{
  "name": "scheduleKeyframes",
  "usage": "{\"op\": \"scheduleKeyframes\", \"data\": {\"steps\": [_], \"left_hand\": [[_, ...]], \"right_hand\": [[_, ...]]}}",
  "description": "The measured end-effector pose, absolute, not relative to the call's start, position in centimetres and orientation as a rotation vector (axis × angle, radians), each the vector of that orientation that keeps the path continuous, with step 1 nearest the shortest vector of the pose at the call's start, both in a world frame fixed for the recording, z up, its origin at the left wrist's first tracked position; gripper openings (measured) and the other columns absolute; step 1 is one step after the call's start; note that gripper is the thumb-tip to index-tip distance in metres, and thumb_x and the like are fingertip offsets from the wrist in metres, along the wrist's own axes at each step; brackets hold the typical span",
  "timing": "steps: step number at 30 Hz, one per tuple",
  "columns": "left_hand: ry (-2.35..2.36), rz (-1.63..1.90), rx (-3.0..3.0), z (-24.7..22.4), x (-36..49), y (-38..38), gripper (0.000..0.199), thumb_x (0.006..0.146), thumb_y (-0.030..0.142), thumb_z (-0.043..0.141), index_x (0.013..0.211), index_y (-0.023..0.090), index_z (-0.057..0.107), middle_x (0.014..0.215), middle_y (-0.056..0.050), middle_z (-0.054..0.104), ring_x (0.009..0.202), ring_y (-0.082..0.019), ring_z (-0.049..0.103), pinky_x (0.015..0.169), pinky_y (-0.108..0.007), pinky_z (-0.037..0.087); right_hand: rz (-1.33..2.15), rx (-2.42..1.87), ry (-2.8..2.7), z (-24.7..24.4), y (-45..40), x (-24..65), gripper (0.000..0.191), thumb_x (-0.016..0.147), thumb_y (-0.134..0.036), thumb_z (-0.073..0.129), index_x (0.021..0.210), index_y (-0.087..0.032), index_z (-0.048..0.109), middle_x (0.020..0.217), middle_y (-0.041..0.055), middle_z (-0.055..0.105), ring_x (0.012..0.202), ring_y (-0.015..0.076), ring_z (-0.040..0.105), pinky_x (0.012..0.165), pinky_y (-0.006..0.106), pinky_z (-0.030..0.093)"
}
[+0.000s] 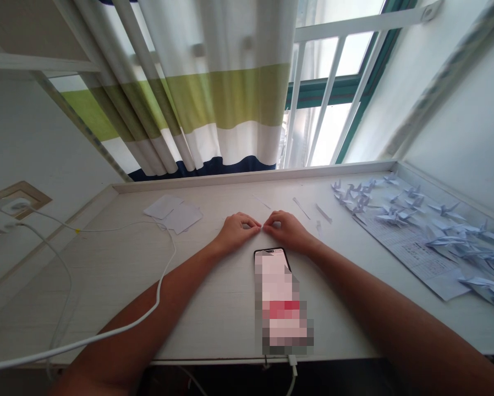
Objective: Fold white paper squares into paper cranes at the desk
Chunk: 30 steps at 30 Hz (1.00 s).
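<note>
My left hand (239, 231) and my right hand (285, 230) rest low over the white desk, fingertips pinched and almost meeting in the middle. Whatever lies between the fingertips is too small to make out. Just below my hands is a phone (278, 280) with a lit, blurred screen and a cable at its lower end. Square sheets of white paper (185, 216) lie to the left of my left hand. Thin paper strips (301, 208) are scattered beyond and to the right of my right hand.
Many folded paper cranes (395, 214) cover the right side, some on a printed sheet (416, 258). A white cable (160, 286) passes over my left forearm. The desk's raised back edge (230, 180) runs below a curtain (230, 99) and a barred window.
</note>
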State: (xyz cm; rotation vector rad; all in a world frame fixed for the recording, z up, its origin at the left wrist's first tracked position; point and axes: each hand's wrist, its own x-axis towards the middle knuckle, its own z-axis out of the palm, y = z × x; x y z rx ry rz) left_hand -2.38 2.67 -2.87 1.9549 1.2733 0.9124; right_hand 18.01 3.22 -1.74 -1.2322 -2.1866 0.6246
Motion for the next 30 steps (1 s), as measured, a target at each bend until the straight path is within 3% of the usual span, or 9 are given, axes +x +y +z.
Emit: {"op": "scheduleKeyframes", "data": {"steps": [5,10,15,23,30], "left_hand": [[1.244,0.902,1.699,-2.9,-2.1,2.8,0.014,0.074,0.032,0.075,0.072,0.018,0.077,0.095,-0.008,0.079,0.088,-0.022,0.073,0.084,-0.033,0.055],[1.245,0.91,1.662,-3.0,-2.2,2.7,0.018,0.074,0.034,0.076,0.076,0.016,0.077,0.097,-0.009,0.079,0.087,-0.023,0.073,0.083,-0.033,0.055],[1.172,0.895,1.703,-3.2,-2.5,2.9,0.02,0.075,0.035,0.077,0.079,0.016,0.077,0.098,-0.01,0.079,0.089,-0.023,0.073,0.085,-0.033,0.055],[1.221,0.932,1.734,-3.1,-2.4,2.6,0.019,0.075,0.034,0.077,0.08,0.016,0.078,0.099,-0.01,0.079,0.093,-0.024,0.073,0.088,-0.034,0.055],[1.224,0.922,1.769,-2.7,-2.3,2.5,0.017,0.075,0.034,0.077,0.08,0.018,0.079,0.096,-0.009,0.08,0.093,-0.024,0.073,0.088,-0.033,0.054]], "right_hand": [[0.863,-1.256,-2.036,-1.6,3.2,18.0,0.009,0.082,-0.019,0.069,0.081,-0.017,0.078,0.088,0.0068,0.077,0.082,0.0197,0.07,0.076,0.029,0.052],[1.0,-1.266,-1.939,-1.5,3.3,18.2,0.007,0.079,-0.015,0.07,0.083,-0.015,0.076,0.087,0.0074,0.079,0.08,0.0198,0.072,0.077,0.029,0.055],[0.915,-1.238,-2.054,-1.1,3.0,18.8,0.014,0.083,-0.016,0.064,0.084,-0.017,0.078,0.095,0.0073,0.079,0.09,0.0219,0.072,0.086,0.032,0.055],[0.828,-1.16,-2.185,-0.3,2.4,19.6,0.034,0.074,0.002,0.054,0.088,-0.02,0.076,0.109,0.0047,0.077,0.105,0.0216,0.071,0.102,0.036,0.051],[0.655,-1.239,-2.412,-0.1,2.4,20.0,0.03,0.087,-0.011,0.056,0.095,-0.027,0.08,0.125,0.0017,0.073,0.111,0.0267,0.07,0.104,0.046,0.05]]}}
